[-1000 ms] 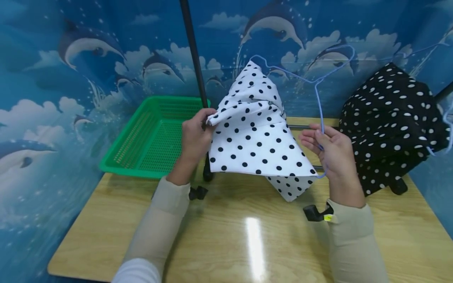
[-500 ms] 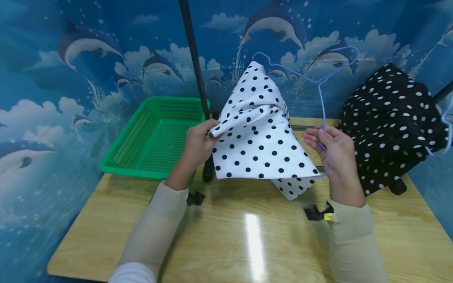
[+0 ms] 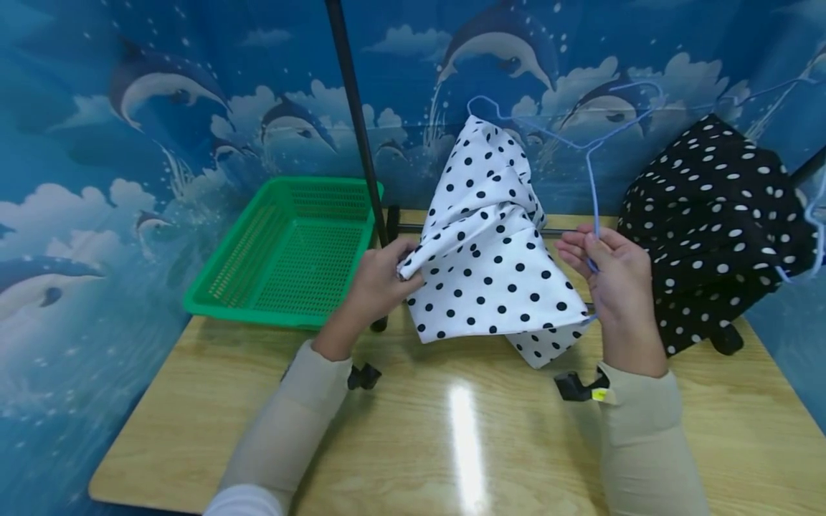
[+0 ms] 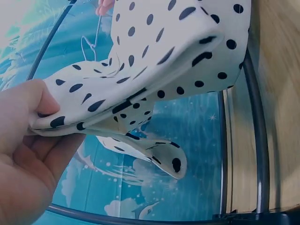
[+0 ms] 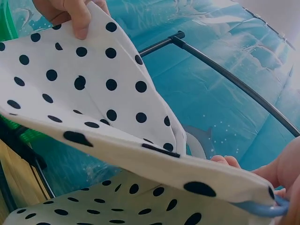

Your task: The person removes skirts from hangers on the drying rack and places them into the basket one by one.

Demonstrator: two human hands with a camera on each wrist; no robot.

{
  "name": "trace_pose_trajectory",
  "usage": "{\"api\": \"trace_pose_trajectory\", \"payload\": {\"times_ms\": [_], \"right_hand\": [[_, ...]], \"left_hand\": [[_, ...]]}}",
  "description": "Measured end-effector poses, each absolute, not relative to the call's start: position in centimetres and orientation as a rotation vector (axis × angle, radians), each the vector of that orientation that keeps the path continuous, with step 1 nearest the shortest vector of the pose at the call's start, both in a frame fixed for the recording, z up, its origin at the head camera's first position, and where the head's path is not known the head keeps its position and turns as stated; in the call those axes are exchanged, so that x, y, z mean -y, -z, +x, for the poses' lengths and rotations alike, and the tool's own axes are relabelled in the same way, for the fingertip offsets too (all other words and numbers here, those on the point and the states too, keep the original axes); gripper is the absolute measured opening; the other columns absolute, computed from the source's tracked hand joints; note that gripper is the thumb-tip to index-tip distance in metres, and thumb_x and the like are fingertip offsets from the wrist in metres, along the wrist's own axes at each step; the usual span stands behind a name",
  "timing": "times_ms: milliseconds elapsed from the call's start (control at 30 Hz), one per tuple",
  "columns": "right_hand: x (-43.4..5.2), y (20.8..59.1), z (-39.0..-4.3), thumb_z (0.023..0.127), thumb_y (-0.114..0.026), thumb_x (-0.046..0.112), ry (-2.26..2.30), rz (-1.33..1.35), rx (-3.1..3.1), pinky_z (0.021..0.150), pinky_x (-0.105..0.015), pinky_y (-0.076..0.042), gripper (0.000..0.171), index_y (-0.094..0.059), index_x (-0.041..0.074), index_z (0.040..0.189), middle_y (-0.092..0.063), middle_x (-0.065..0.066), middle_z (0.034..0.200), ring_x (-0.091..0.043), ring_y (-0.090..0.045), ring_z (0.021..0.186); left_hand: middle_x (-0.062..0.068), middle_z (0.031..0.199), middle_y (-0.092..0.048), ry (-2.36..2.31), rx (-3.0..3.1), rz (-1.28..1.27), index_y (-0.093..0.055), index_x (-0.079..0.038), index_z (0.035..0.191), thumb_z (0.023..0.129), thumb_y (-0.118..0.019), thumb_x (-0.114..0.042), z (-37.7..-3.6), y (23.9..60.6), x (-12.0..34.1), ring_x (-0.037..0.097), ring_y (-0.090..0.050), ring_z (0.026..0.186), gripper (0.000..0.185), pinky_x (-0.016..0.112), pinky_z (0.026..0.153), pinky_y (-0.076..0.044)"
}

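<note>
A white cloth with black polka dots point(image 3: 490, 265) hangs, twisted and creased, between a person's two hands above the back of a table. Its upper tip meets one end of a pale blue wire hanger point(image 3: 593, 179); its lower right corner meets the other end, and the hook points up and to the right. The left hand point(image 3: 385, 279) pinches the cloth's folded left edge between thumb and fingers. The right hand point(image 3: 616, 276) grips the hanger's lower arm between thumb and fingers, near that lower corner. Both forearms wear beige sleeves point(image 3: 290, 423).

Left of the cloth, a slanting black pole point(image 3: 355, 107) rises past the right edge of a green perforated basket point(image 3: 222, 310). Just beyond the right hand is a black cloth with white dots point(image 3: 716, 215), blue wire showing at its right side. Below is the light wood table point(image 3: 516, 444); behind, a blue curtain printed with dolphins point(image 3: 129, 401).
</note>
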State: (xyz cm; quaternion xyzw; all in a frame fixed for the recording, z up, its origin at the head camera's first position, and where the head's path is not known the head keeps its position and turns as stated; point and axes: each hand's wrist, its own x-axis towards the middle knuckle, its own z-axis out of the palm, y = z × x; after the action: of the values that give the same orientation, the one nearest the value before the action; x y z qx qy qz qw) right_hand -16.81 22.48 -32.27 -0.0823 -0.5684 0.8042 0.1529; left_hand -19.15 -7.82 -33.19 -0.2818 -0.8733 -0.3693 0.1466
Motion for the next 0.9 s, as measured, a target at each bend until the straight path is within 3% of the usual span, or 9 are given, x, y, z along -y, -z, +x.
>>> {"api": "trace_pose_trajectory", "payload": {"times_ms": [67, 200, 267, 400, 500, 700, 900], "right_hand": [[-22.6, 32.3, -16.8, 0.099, -0.052, 0.013, -2.305, -0.238, 1.629, 0.082, -0.027, -0.054, 0.024, -0.055, -0.006, 0.113, -0.070, -0.009, 0.092, -0.019, -0.071, 0.088], [-22.7, 32.2, -16.8, 0.100, -0.051, 0.011, -2.300, -0.245, 1.638, 0.082, -0.026, -0.054, 0.022, -0.056, -0.006, 0.113, -0.070, -0.009, 0.092, -0.018, -0.072, 0.086], [-22.8, 32.1, -16.7, 0.100, -0.051, 0.012, -2.297, -0.248, 1.646, 0.082, -0.026, -0.054, 0.022, -0.056, -0.005, 0.113, -0.070, -0.009, 0.093, -0.018, -0.071, 0.087], [-22.8, 31.8, -16.6, 0.099, -0.052, 0.013, -2.305, -0.245, 1.651, 0.082, -0.026, -0.054, 0.021, -0.057, -0.003, 0.112, -0.070, -0.009, 0.093, -0.017, -0.071, 0.087], [-22.9, 31.9, -16.7, 0.099, -0.052, 0.012, -2.339, -0.215, 1.630, 0.081, -0.026, -0.054, 0.018, -0.058, -0.003, 0.109, -0.070, -0.009, 0.092, -0.017, -0.072, 0.086], [-22.8, 32.3, -16.8, 0.099, -0.052, 0.013, -2.322, -0.186, 1.652, 0.081, -0.026, -0.054, 0.021, -0.056, -0.005, 0.110, -0.070, -0.008, 0.091, -0.017, -0.072, 0.086], [-22.9, 32.4, -16.8, 0.099, -0.052, 0.010, -2.342, -0.166, 1.629, 0.080, -0.026, -0.054, 0.018, -0.057, -0.005, 0.108, -0.071, -0.009, 0.090, -0.017, -0.072, 0.084]], "left_hand": [[0.011, 0.081, -0.065, 1.093, 2.487, -0.805, -0.064, 0.003, 0.109, 0.085, -0.065, 0.002, -19.0, 33.5, 7.6, 0.019, -0.054, 0.063, 0.025, 0.031, 0.059, -0.050], [0.016, 0.100, -0.068, 1.191, 2.364, -0.873, -0.062, 0.003, 0.114, 0.090, -0.062, 0.003, -18.4, 34.1, 7.3, 0.024, -0.065, 0.084, 0.024, 0.036, 0.074, -0.056], [0.018, 0.102, -0.067, 1.219, 2.313, -0.906, -0.059, 0.003, 0.116, 0.092, -0.059, 0.004, -18.3, 34.4, 7.3, 0.026, -0.065, 0.086, 0.024, 0.036, 0.073, -0.056], [0.015, 0.090, -0.065, 1.224, 2.320, -0.961, -0.052, 0.001, 0.114, 0.092, -0.059, 0.005, -18.3, 34.4, 7.3, 0.022, -0.061, 0.072, 0.023, 0.029, 0.062, -0.054], [0.013, 0.089, -0.067, 1.210, 2.372, -0.999, -0.056, 0.001, 0.111, 0.088, -0.066, 0.004, -18.3, 34.5, 7.2, 0.017, -0.059, 0.066, 0.026, 0.023, 0.059, -0.051], [0.015, 0.098, -0.072, 1.212, 2.448, -1.025, -0.064, 0.002, 0.110, 0.077, -0.079, 0.000, -18.2, 34.7, 6.7, 0.020, -0.070, 0.076, 0.036, 0.016, 0.065, -0.054], [0.013, 0.094, -0.073, 1.191, 2.425, -0.921, -0.071, 0.002, 0.103, 0.082, -0.075, 0.000, -18.3, 34.7, 7.0, 0.018, -0.066, 0.073, 0.021, 0.020, 0.064, -0.054]]}}
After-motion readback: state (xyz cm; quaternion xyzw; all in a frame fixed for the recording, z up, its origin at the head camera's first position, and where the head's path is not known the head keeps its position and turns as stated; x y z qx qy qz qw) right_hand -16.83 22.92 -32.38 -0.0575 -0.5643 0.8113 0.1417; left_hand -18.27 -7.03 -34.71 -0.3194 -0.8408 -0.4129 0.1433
